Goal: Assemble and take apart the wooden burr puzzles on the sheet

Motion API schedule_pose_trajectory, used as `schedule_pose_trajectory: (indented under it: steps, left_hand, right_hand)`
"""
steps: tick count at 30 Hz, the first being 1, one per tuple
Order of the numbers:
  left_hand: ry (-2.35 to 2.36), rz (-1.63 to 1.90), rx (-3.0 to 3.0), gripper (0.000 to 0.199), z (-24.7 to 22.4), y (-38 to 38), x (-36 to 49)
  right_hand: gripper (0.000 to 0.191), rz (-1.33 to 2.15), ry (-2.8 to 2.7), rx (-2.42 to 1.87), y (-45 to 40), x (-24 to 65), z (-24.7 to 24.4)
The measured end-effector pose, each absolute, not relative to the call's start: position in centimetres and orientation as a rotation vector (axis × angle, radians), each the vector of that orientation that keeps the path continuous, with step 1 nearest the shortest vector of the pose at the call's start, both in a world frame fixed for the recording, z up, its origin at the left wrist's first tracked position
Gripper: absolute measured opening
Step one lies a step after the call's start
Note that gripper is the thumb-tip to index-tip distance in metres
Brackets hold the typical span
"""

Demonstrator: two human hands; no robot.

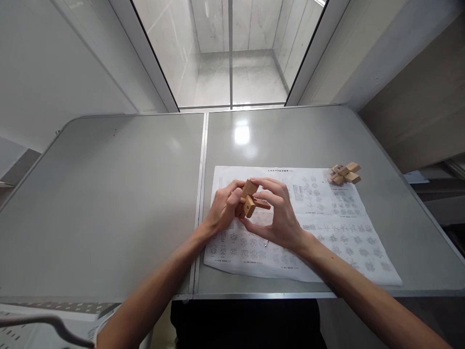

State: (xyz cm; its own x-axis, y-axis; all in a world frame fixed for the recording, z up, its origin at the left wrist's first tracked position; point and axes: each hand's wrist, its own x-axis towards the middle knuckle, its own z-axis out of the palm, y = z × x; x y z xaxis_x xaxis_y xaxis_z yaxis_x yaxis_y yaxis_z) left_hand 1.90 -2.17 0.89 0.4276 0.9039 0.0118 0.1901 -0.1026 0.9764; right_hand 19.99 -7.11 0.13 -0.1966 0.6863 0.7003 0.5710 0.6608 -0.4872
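Between my two hands is a wooden burr puzzle [249, 206] of interlocking notched sticks; one stick end facing me bears a dark "2". My left hand [224, 204] is closed around its left side, with the thumb pressed on a stick. From the right, my right hand [279, 213] grips it, index finger on the top stick and thumb beneath. The puzzle is held above a printed sheet [301, 261] covered in small line diagrams. My palms and fingers hide part of the puzzle.
A second wooden burr puzzle [345, 173] rests at the sheet's far right corner. The grey folding table [138, 194] has a metal seam running front to back left of the sheet. Beyond its far edge stands a glass door [232, 63]. A wall [417, 72] rises at the right.
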Motion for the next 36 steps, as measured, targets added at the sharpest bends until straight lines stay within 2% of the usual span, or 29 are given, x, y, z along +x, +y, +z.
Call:
schedule_pose_trajectory:
  steps: [8,15,20,27,30,36]
  left_hand:
    - [1.017,0.819,1.596,0.056,1.1,-2.2,2.1]
    - [1.032,0.79,1.612,0.061,0.5,-2.0,1.9]
    - [1.011,0.771,1.588,0.054,0.3,-1.8,1.5]
    - [0.958,0.732,1.894,0.052,-0.3,-1.0,0.4]
    - [0.923,0.734,1.984,0.05,-0.3,-0.7,0.0]
    - [0.933,0.841,2.017,0.064,0.2,-0.8,0.3]
  right_hand:
    - [0.069,0.154,-1.87,-0.977,-7.1,20.2,-0.2]
    - [0.07,0.156,-1.864,-0.983,-7.0,20.3,0.2]
    - [0.073,0.195,-1.861,-0.996,-7.0,20.4,0.2]
    - [0.073,0.258,-1.84,-0.986,-7.1,20.4,0.5]
    - [0.075,0.394,-1.789,-0.969,-7.3,20.5,0.9]
    - [0.066,0.854,-1.623,-0.967,-7.1,21.2,0.6]
